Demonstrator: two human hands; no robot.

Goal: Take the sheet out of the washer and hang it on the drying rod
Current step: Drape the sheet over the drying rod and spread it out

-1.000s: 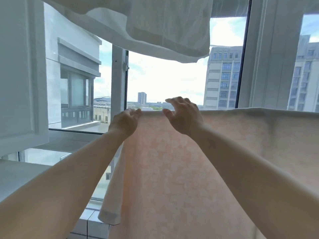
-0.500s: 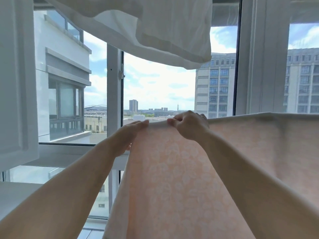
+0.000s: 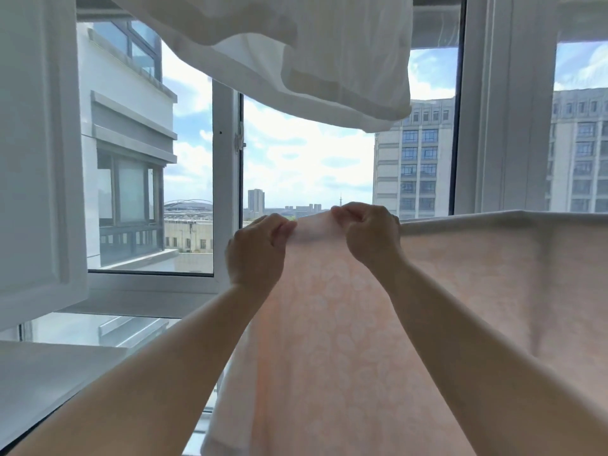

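A: Head view, biggest thing first: the peach floral sheet (image 3: pixel 378 340) fills the lower right, draped over what I take to be the drying rod. The rod itself is hidden under the fold, so I can't confirm it. The top edge runs roughly level, left to right, out past the right border.

B: And where do the hands sit along that line?

A: Both at its left end, close together. The left hand (image 3: pixel 260 248) pinches the top edge near the sheet's left corner; the right hand (image 3: pixel 370 238) is curled round the same edge just to its right, with a short lifted span of cloth stretched between them.

B: So the long axis runs away to the right?

A: Yes. Most of the cloth lies right of both hands, and the right hand is nearer that bulk. Spreading, as I judge it, means drawing the left hand's corner leftward along the line.

B: Anything overhead?

A: A white cloth (image 3: pixel 312 54) hangs above, well apart from the sheet.
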